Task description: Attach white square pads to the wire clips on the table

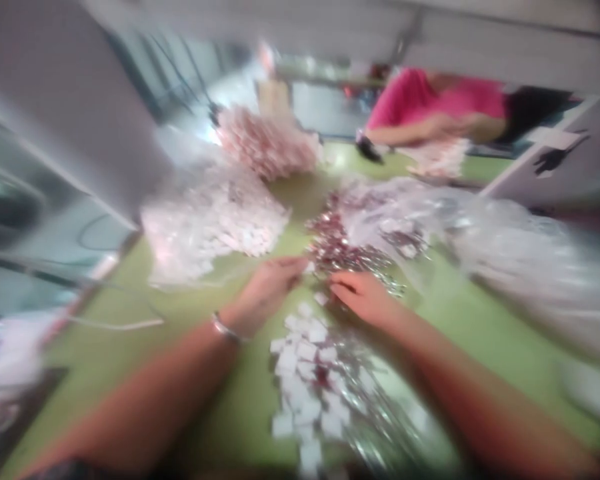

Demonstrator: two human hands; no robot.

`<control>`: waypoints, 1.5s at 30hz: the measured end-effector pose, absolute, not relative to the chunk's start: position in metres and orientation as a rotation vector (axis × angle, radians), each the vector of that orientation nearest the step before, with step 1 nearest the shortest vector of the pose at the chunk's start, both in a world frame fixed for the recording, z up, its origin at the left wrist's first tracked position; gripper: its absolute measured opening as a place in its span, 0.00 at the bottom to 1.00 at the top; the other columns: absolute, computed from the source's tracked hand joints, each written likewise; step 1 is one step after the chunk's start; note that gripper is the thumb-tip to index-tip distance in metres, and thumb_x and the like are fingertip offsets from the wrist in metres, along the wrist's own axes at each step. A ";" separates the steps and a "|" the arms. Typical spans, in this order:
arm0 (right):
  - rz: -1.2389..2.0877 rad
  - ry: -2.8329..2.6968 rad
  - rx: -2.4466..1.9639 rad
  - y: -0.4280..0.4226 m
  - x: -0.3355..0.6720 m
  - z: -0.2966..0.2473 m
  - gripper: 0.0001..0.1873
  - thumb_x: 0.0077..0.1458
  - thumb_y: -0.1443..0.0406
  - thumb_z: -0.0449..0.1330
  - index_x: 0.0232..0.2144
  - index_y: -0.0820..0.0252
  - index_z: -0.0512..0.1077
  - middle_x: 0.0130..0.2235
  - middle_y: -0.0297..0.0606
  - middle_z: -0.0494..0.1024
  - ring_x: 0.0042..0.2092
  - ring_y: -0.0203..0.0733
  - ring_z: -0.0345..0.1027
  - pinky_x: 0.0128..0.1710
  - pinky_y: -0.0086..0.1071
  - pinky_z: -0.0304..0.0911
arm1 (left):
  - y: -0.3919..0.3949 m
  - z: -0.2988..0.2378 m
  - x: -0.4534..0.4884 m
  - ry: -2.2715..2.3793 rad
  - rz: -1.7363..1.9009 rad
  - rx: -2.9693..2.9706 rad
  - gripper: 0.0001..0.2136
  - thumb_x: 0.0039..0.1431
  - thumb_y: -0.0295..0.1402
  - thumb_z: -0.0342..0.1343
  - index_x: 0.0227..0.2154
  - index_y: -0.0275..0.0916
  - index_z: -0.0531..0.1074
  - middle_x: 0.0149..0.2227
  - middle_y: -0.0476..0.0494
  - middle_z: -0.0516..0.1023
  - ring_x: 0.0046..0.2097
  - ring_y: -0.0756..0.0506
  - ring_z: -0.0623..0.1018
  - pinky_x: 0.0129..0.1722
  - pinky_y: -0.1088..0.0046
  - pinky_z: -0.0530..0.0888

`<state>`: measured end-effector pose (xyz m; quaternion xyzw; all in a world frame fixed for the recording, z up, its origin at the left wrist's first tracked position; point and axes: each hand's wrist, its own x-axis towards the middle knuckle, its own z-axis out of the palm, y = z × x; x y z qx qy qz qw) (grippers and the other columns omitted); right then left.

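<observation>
- White-tagged pieces (305, 373) lie spread on the green table (205, 400), nearest the person; judged finished.
- Left hand (270, 287) and right hand (365, 297) meet at the shiny heap (340, 253), fingers drawn together; blur hides any pinch.
- Shiny heap looks largely unsorted; much is judged to remain.

I log the left hand (270, 283) and right hand (363, 297) side by side on the surface (205, 320), fingers at the near edge of the central heap (340, 250); a scatter of tags (305, 373) lies between the forearms. A heap of packets (215, 227) lies left of the central heap, a farther heap (267, 143) behind it, bags (520, 260) to the right, a co-worker (430, 100) at the far side.
</observation>
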<state>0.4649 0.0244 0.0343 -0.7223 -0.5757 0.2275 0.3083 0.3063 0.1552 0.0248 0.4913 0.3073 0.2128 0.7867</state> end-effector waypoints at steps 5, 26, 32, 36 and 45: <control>0.092 -1.501 -2.126 0.018 0.480 0.035 0.17 0.61 0.65 0.50 0.48 0.59 0.73 0.41 0.44 0.81 0.40 0.47 0.74 0.41 0.39 0.64 | 0.156 0.026 0.306 0.658 0.428 1.009 0.14 0.53 0.29 0.64 0.43 0.33 0.78 0.29 0.46 0.76 0.27 0.55 0.71 0.30 0.79 0.68; 0.406 -1.532 -2.037 0.010 0.450 0.044 0.10 0.58 0.66 0.54 0.31 0.58 0.75 0.28 0.34 0.78 0.28 0.37 0.68 0.31 0.30 0.57 | 0.146 0.026 0.314 0.559 0.347 0.884 0.07 0.50 0.25 0.65 0.33 0.33 0.76 0.25 0.49 0.74 0.25 0.55 0.72 0.26 0.80 0.69; 0.685 -1.463 -1.997 0.011 0.449 0.054 0.12 0.58 0.65 0.52 0.26 0.59 0.72 0.25 0.34 0.74 0.26 0.34 0.63 0.28 0.28 0.55 | 0.149 0.024 0.311 0.524 0.372 1.016 0.11 0.46 0.29 0.68 0.34 0.34 0.75 0.25 0.49 0.76 0.26 0.53 0.75 0.28 0.79 0.70; 1.303 -1.010 -1.780 0.011 0.453 0.060 0.10 0.55 0.64 0.54 0.23 0.59 0.68 0.15 0.25 0.59 0.17 0.29 0.48 0.17 0.26 0.43 | 0.148 0.025 0.309 0.421 0.392 1.110 0.10 0.48 0.30 0.67 0.34 0.36 0.74 0.25 0.50 0.76 0.27 0.53 0.75 0.29 0.78 0.70; 1.540 -0.773 -1.597 0.011 0.455 0.065 0.12 0.54 0.66 0.53 0.19 0.57 0.62 0.11 0.22 0.52 0.14 0.28 0.40 0.13 0.25 0.37 | 0.140 0.030 0.303 0.287 0.492 1.517 0.09 0.55 0.34 0.63 0.35 0.36 0.72 0.28 0.46 0.79 0.30 0.49 0.79 0.34 0.71 0.76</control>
